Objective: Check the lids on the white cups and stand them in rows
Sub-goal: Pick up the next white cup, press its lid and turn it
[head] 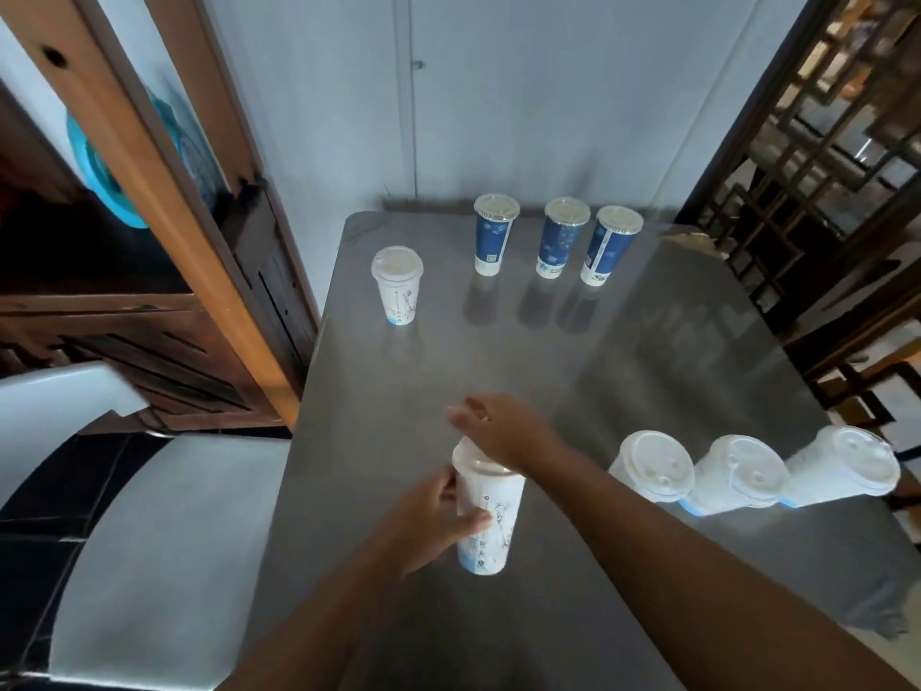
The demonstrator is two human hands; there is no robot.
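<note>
A single view is taken from head height above the near edge of the grey brushed-metal table (498,351), aimed forward and steeply down. The left hand (428,521) and right hand (498,430), met on a white lidded paper cup (498,543), are seen close; the table's far edge is seen small, bent by the wide lens.

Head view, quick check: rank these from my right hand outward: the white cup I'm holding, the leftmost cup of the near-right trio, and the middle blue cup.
1. held white cup: directly under the right hand, gripped by the left hand.
2. leftmost trio cup: near edge, to the right.
3. middle blue cup: back row, far side.
</note>
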